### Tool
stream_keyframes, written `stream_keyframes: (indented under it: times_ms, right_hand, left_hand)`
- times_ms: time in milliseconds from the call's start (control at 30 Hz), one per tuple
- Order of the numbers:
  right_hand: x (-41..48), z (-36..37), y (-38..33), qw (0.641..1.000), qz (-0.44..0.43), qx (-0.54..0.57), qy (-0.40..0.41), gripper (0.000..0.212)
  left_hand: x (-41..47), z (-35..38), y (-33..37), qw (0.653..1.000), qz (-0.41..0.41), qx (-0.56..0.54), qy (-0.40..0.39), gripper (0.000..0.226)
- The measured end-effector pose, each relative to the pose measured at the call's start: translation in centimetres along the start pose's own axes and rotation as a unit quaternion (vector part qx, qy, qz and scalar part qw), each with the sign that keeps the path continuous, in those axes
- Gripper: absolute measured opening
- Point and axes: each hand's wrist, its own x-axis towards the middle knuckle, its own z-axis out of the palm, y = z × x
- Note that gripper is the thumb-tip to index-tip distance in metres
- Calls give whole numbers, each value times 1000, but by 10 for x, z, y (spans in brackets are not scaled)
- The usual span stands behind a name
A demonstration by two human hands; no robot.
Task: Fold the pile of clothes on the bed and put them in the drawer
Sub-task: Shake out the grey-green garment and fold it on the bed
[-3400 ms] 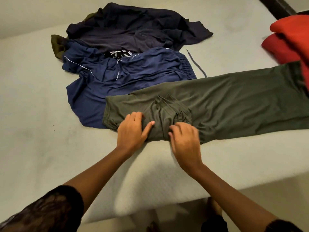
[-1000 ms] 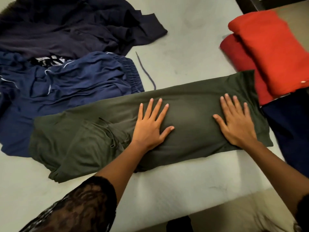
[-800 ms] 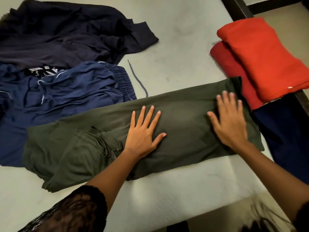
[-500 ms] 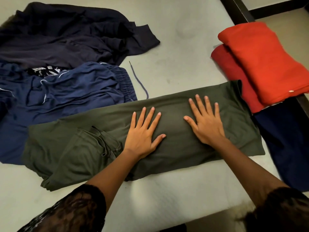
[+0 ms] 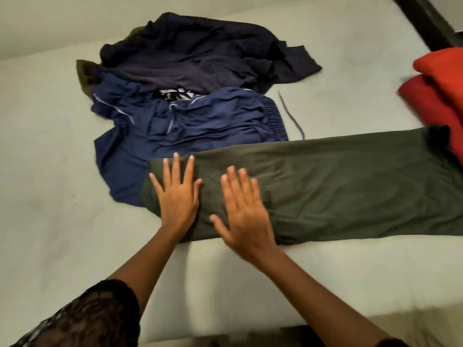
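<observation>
On the waist end of the olive trousers [image 5: 350, 186], laid long across the bed [image 5: 250, 284], both palms are down. The left hand [image 5: 176, 194] is flat with fingers spread, and the right hand [image 5: 244, 211] is flat beside it, blurred, probably sliding; neither grips anything. Best to sweep from here toward the hems, chasing wrinkles out before folding. The unfolded pile [image 5: 200, 121] is just behind the trousers, with red folded clothes [image 5: 438, 96] at their hem end.

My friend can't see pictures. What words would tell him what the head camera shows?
The left hand and right hand press flat on green trousers laid along the near edge of the bed. Behind them lies a rumpled pile of blue and navy clothes; folded red clothes sit at the right.
</observation>
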Motion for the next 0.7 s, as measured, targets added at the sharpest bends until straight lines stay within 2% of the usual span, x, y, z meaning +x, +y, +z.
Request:
stream_keyframes:
  times_ms: [133, 200, 300, 367, 467, 533, 600, 667, 700]
  right_hand:
    - [-5, 45, -56, 994, -62, -7, -87, 94]
    - [-4, 63, -66, 989, -55, -35, -130, 89]
    - [-6, 80, -69, 977, -42, -82, -194, 74]
    - [-8, 87, -72, 973, -48, -76, -212, 65]
    - [-4, 86, -70, 972, -46, -55, -224, 59]
    - [-1, 79, -69, 976, -47, 8, -214, 60]
    - [-1, 64, -71, 969, 14, 151, -195, 63]
    - [-1, 41, -76, 933, 113, 309, -145, 56]
    - [0, 27, -79, 909, 168, 370, -92, 50]
  left_hand:
    - [-11, -9, -70, 997, -33, -38, -56, 65]
    - [-10, -11, -84, 994, -55, -78, -47, 73]
    - [-1, -12, -84, 992, -113, -54, -30, 80]
    - [6, -15, -82, 984, -167, -37, -41, 73]
    - [16, -23, -76, 964, -241, -108, -39, 43]
    - [22, -32, -69, 948, -251, -196, -5, 29]
    - [29, -50, -55, 917, -250, -312, 14, 19]
    - [39, -73, -31, 899, -238, -369, 4, 13]
    - [45, -84, -17, 906, -222, -360, -2, 12]
